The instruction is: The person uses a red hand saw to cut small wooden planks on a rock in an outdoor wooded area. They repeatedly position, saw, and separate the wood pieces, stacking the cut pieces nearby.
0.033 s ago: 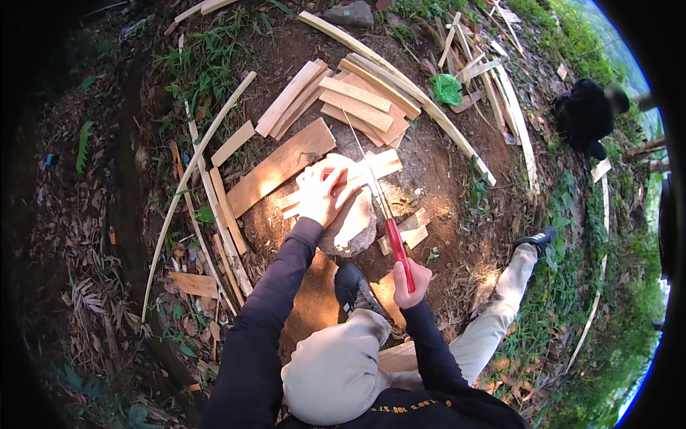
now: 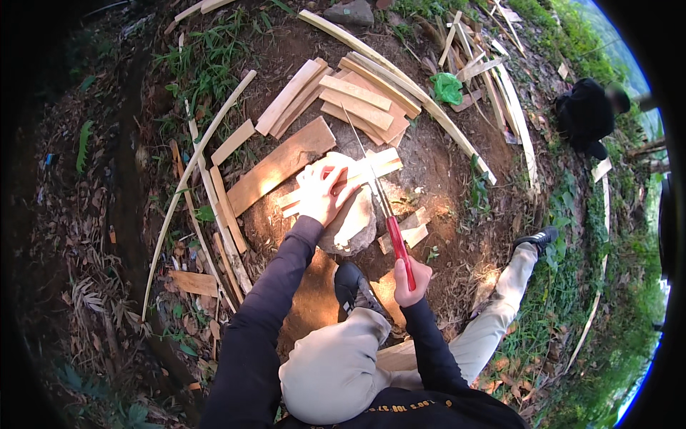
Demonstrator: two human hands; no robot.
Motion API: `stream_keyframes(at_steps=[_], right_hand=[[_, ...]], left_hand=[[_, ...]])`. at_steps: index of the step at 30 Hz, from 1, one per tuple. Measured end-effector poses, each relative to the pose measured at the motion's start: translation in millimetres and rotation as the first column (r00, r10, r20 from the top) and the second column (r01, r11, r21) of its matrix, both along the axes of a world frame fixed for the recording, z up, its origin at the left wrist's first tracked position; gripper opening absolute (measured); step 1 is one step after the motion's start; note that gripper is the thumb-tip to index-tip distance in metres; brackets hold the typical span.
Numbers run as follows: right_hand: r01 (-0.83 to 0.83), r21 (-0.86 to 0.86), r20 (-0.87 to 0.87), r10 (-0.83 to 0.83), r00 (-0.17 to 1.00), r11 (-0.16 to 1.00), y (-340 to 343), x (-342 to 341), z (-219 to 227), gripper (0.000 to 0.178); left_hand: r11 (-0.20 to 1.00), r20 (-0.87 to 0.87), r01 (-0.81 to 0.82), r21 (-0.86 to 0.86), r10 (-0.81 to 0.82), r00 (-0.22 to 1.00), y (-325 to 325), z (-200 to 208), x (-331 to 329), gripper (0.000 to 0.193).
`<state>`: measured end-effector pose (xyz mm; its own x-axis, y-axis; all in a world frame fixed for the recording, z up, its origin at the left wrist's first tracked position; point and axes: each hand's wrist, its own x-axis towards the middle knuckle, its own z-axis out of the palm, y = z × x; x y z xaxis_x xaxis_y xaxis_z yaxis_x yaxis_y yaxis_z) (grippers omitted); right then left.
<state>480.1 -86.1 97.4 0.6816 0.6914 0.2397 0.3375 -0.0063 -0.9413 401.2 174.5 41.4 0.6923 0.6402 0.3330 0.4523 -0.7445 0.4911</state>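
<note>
My left hand (image 2: 325,189) presses down on a pale wooden strip (image 2: 379,166) that lies across a grey stone (image 2: 354,227) on the bare earth. My right hand (image 2: 411,280) grips the red handle of a long knife (image 2: 397,247). Its thin blade (image 2: 364,154) runs up and away from me, crossing the strip just right of my left hand. Short pale offcuts (image 2: 411,230) lie beside the stone, close to the handle.
A stack of cut planks (image 2: 343,100) and a wide brown board (image 2: 282,166) lie beyond the stone. Long bent strips (image 2: 193,175) curve around the ground. A green bag (image 2: 447,87) lies farther back. Another person in black (image 2: 587,114) crouches at right. My shoes (image 2: 354,286) (image 2: 539,237) rest nearby.
</note>
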Motion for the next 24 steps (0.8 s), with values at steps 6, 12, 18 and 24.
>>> stream_keyframes(at_steps=[6,12,18,24], right_hand=[[-0.033,-0.084,-0.114,0.023,0.993,0.996,3,4,6,0.028],[-0.022,-0.035,-0.107,0.018,0.994,0.999,19,0,10,0.03],[0.037,0.01,-0.022,-0.037,0.999,0.999,-38,-15,-4,0.025],[-0.029,-0.059,-0.05,0.027,0.998,0.998,-4,3,-1,0.026]], left_hand=[[1.0,-0.024,0.015,-0.011,-0.016,1.0,-4,4,-2,0.048],[0.998,0.042,0.062,-0.014,-0.061,0.997,-3,6,-3,0.046],[0.979,0.051,0.057,0.198,-0.069,0.996,-3,0,4,0.048],[0.996,-0.047,0.049,0.08,-0.046,0.998,-7,6,0,0.048]])
